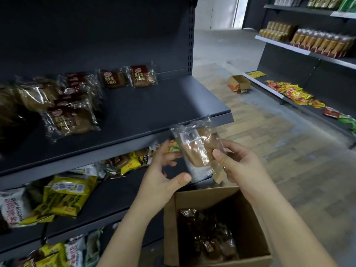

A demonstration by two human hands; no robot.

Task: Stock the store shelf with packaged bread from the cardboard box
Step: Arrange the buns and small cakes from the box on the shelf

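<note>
A clear-wrapped bread packet (196,149) hangs in front of the dark shelf's (154,105) front edge. My right hand (237,162) pinches its right side, thumb on the front. My left hand (165,170) is at its lower left, thumb against the bottom corner and fingers spread behind the wrapper. Below stands the open cardboard box (248,218) with several dark bread packets (212,237) inside. On the shelf lie more bread packets: two upright at the back (129,77) and a row on the left (71,112).
Lower shelves hold yellow and white snack bags (65,197). Across the aisle, another rack carries bread loaves (323,43) and loose colourful sachets (292,92). A small opened carton (238,83) lies on the wood-patterned floor.
</note>
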